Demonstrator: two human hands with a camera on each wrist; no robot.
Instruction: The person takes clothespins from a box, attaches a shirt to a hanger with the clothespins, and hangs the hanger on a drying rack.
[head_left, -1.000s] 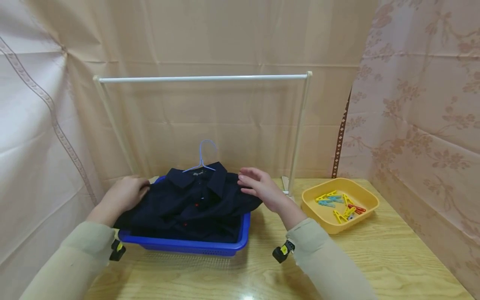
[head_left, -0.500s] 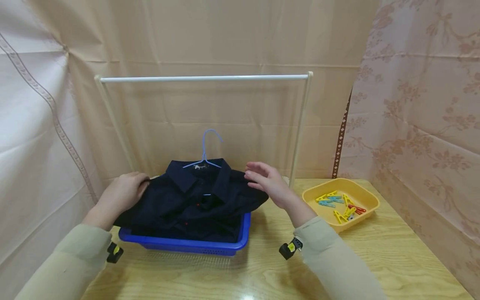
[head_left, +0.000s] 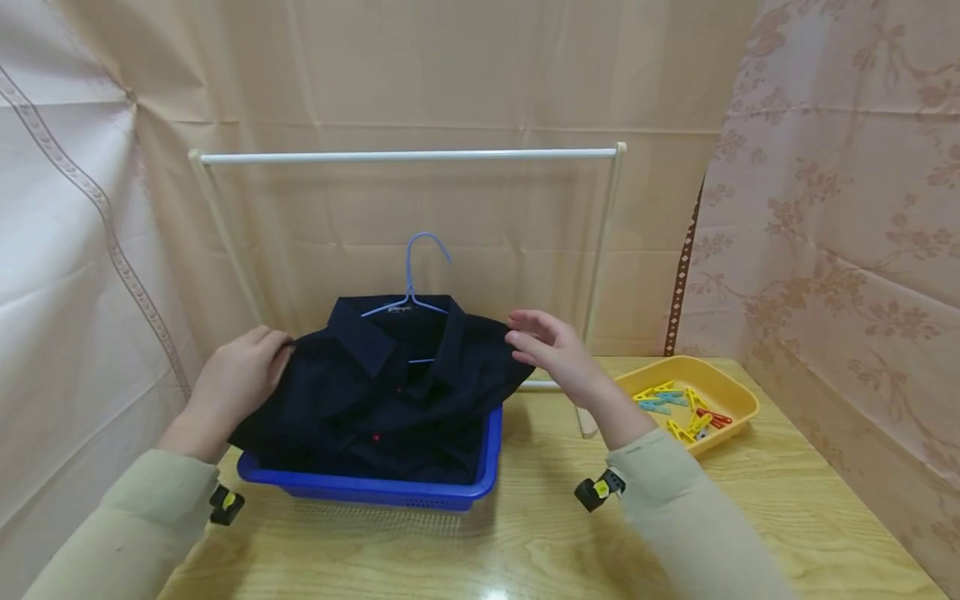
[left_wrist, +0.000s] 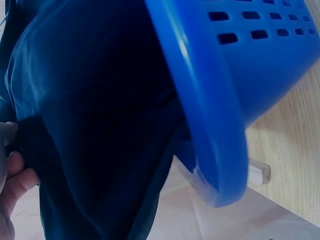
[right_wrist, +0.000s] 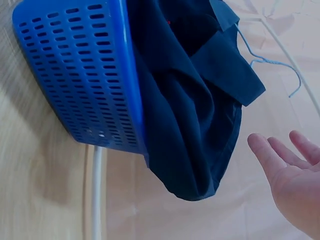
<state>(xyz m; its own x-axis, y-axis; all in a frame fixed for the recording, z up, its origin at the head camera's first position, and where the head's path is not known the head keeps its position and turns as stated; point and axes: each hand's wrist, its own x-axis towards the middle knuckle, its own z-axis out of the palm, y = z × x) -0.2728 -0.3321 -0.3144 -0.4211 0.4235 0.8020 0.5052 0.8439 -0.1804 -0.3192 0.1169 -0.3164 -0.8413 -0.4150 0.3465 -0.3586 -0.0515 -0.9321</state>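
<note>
A dark navy shirt (head_left: 420, 392) hangs on a blue wire hanger (head_left: 410, 271) whose hook stands up above the collar. Its lower part lies in a blue plastic basket (head_left: 375, 486). My left hand (head_left: 236, 383) pinches the shirt at its left shoulder; in the left wrist view the thumb and fingertips (left_wrist: 22, 185) close on the cloth. Beside the right shoulder is my right hand (head_left: 558, 354), its fingers loosely extended. The right wrist view shows a gap between that hand's fingers (right_wrist: 267, 152) and the shirt.
Behind the basket stands a white rack with a horizontal bar (head_left: 405, 156). A yellow tub (head_left: 742, 408) at the right holds several yellow, blue and red clothespins (head_left: 682, 433). Wooden table (head_left: 517, 533) lies beneath, with curtains behind and at both sides.
The shirt's collar and the hanger have risen, and the hook stands higher. My right hand has moved right and slightly up; the left has shifted slightly up and left with the shoulder.
</note>
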